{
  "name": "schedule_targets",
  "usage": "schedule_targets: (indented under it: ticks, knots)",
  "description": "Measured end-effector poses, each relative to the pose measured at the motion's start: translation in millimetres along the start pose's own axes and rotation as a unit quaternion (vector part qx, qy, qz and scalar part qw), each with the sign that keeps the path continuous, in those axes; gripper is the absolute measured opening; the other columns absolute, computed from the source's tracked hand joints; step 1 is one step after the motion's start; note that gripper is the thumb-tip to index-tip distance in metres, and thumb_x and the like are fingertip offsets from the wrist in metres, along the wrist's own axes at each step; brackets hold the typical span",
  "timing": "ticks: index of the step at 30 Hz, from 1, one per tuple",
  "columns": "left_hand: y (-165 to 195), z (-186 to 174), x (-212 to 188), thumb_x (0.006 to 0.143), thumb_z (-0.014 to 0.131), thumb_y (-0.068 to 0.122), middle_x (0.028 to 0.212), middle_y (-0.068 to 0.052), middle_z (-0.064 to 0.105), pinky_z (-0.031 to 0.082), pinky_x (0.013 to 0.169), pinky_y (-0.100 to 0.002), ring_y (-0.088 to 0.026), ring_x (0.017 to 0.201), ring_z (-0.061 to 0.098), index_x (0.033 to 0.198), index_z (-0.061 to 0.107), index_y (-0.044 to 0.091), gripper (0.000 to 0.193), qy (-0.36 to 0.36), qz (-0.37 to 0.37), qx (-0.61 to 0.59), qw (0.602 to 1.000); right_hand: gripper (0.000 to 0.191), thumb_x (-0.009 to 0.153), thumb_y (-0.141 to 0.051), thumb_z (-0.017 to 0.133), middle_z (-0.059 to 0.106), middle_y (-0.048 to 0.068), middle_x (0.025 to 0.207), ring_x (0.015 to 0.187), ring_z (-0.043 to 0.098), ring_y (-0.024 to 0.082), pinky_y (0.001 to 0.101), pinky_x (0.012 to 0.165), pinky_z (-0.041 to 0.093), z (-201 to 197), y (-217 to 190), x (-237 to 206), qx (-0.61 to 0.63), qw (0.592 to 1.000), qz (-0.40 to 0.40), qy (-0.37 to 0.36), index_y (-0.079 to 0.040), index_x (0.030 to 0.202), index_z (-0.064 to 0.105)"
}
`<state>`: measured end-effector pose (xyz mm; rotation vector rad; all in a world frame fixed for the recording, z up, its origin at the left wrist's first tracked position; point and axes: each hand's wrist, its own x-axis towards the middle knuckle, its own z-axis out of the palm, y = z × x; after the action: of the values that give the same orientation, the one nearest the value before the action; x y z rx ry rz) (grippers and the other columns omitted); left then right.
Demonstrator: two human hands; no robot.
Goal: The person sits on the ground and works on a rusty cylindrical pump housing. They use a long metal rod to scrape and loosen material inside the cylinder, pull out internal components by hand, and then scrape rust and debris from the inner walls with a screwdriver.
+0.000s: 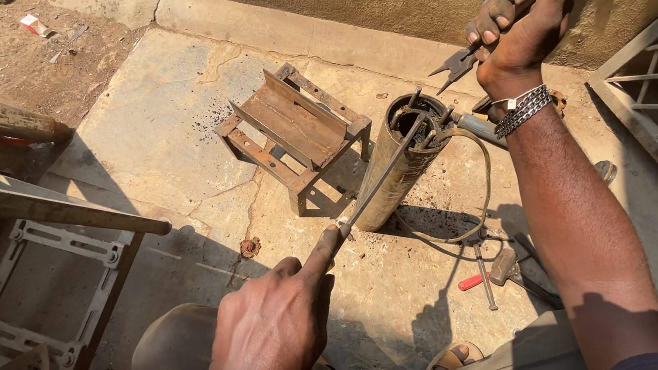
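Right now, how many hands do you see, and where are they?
2. The left hand, at bottom centre, holds a thin rod into the metal cylinder. The right hand, at top right, holds pliers.

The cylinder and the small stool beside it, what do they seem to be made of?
The cylinder looks like metal, probably steel: dull grey-brown skin, dark greasy open end. The small stool seems welded from steel angle and flat bars, rusty brown, unpainted. The left hand holds a thin rod, apparently metal too.
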<state>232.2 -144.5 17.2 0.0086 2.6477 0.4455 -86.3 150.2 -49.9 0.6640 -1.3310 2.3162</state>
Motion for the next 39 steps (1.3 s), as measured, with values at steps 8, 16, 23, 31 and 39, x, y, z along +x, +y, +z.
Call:
schedule_targets:
  ticks: [8, 16, 23, 31, 39]
  knots:
    - [-9.1, 19.9, 3.3, 0.099, 0.053, 0.035, 0.108, -0.012, 0.072, 0.057, 0.066, -0.050, -0.036, 0.082, 0.072, 0.159, 0.040, 0.027, 0.062, 0.092, 0.023, -0.025, 0.995, 0.040, 0.115, -0.045, 0.070, 0.052, 0.002, 0.093, 0.075, 0.054, 0.013, 0.0335, 0.062, 0.050, -100.6, 16.2, -26.9, -0.375, 0.927, -0.029, 0.004, -0.012, 0.103, 0.050]
    - [-24.2, 62.8, -11.8, 0.090, 0.063, 0.030, 0.074, -0.014, 0.076, 0.057, 0.065, -0.038, -0.022, 0.069, 0.075, 0.137, 0.063, 0.012, 0.050, 0.158, 0.023, -0.364, 0.918, 0.082, 0.076, -0.027, 0.093, 0.061, 0.012, 0.136, 0.125, 0.062, 0.032, 0.0493, 0.101, 0.054, -190.3, 21.2, -196.4, -0.780, 0.310, 0.451, -0.304, -0.021, 0.144, 0.047]
    - [37.7, 73.4, 35.6, 0.095, 0.063, 0.023, 0.087, -0.014, 0.074, 0.057, 0.069, -0.037, -0.021, 0.074, 0.074, 0.135, 0.057, 0.001, 0.046, 0.321, 0.163, -0.411, 0.837, 0.061, 0.096, -0.049, 0.064, 0.070, 0.014, 0.132, 0.120, 0.069, 0.031, 0.0453, 0.102, 0.055, -120.3, -33.2, -123.2, -0.673, 0.677, 0.253, -0.155, -0.013, 0.146, 0.059]
    - [95.6, 57.4, 114.4, 0.103, 0.071, 0.030, 0.159, -0.013, 0.045, 0.030, 0.122, -0.056, -0.033, 0.148, 0.038, 0.154, 0.053, 0.027, 0.055, 0.229, 0.491, -0.209, 0.814, 0.063, 0.098, -0.040, 0.072, 0.060, 0.009, 0.123, 0.105, 0.062, 0.019, 0.0362, 0.085, 0.055, -46.3, -101.6, -207.9, -0.146, 0.955, 0.233, -0.109, -0.002, 0.140, 0.043]
    - [86.1, -11.1, 250.0, 0.044, 0.096, 0.055, 0.153, -0.006, 0.050, 0.024, 0.119, -0.059, -0.027, 0.142, 0.047, 0.153, 0.043, 0.030, 0.124, 0.195, 0.348, -0.045, 0.916, 0.044, 0.092, -0.013, 0.062, 0.057, 0.008, 0.088, 0.061, 0.053, 0.012, 0.0309, 0.052, 0.049, -55.4, -155.6, -249.4, -0.287, 0.900, 0.324, 0.042, -0.005, 0.132, 0.046]
